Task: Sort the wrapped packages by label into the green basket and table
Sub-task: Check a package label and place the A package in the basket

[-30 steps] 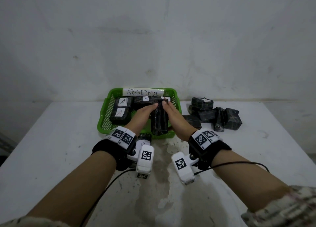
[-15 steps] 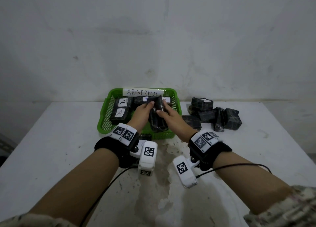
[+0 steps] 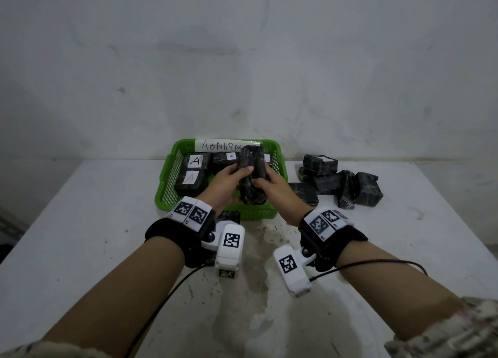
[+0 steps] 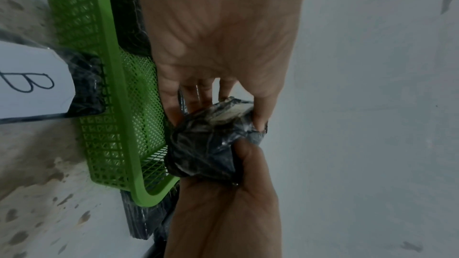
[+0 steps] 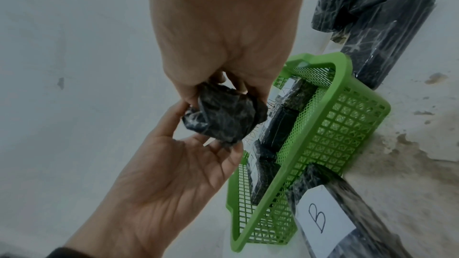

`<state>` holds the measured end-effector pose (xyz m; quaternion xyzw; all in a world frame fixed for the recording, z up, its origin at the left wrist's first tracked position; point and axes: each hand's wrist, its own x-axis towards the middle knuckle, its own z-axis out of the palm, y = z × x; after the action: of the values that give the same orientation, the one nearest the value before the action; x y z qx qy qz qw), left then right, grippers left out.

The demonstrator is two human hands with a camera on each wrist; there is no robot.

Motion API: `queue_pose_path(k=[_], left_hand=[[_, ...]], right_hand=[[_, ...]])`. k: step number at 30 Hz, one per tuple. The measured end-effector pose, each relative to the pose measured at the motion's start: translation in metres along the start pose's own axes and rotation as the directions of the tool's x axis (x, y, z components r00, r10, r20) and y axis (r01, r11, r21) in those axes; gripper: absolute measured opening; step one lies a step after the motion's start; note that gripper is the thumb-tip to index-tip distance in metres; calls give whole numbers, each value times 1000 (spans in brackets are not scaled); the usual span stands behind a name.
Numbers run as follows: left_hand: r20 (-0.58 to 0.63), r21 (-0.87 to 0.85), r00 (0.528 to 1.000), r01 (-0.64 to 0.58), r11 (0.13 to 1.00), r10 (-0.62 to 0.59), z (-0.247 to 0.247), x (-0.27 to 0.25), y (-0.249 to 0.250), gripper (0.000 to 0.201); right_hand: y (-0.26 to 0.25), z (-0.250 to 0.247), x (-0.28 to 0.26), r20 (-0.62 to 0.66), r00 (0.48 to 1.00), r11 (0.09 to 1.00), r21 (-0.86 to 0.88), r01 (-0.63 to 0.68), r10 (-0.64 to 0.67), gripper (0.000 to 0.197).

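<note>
Both hands hold one black wrapped package (image 3: 252, 177) upright over the green basket (image 3: 163, 193). My left hand (image 3: 234, 175) grips its left side and my right hand (image 3: 269, 181) pinches its right side. No label shows on it in the head view. The left wrist view shows its crumpled end (image 4: 206, 144) with a pale patch, gripped between both hands. Inside the basket lie packages marked A (image 3: 194, 161). A package marked B (image 5: 320, 221) lies on the table against the basket's front wall.
A heap of several black packages (image 3: 339, 182) lies on the white table (image 3: 80, 223) to the right of the basket. A paper strip reading ABNORM (image 3: 221, 145) is on the basket's back wall. A white wall stands close behind.
The two hands have raised the package a little from the basket's front part and turned it between them. Its top now covers the end of the paper strip.
</note>
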<state>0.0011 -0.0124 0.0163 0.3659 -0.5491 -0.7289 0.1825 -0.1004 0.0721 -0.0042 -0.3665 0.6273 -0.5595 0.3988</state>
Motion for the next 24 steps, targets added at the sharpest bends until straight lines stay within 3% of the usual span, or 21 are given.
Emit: queue_pose_path(k=[3,6,10,14,18,22,24], left_hand=[[-29,-164,997,65,984,-71,-6,4,-2,42],[34,-259,990,144,955,-140,-11,12,-5,47],[84,-91,980,186,978,-179,-12,9,-7,57],[160,-25,980,121,992,-115,-12,5,-10,76],[86,1,996,19,1000,-19,-11,7,-12,64],[37,26,999,-1,1000,0,-15,12,-11,60],[31,63,999,-30,998,29,-15,12,-12,66]], right_hand=[[-2,-3,-5,30,999,996,92,16,-19,63],[-3,-4,-8,58,997,996,82,39,-44,51],[-3,-2,-6,-44,998,998,45,37,-35,41],[-4,-1,-5,-123,992,990,139,15,2,36],[-3,1,-3,-89,996,991,135,-9,21,45],[-1,-1,-5,2,998,983,176,-57,58,52],[-1,-2,-6,-3,999,982,182,-42,43,51]])
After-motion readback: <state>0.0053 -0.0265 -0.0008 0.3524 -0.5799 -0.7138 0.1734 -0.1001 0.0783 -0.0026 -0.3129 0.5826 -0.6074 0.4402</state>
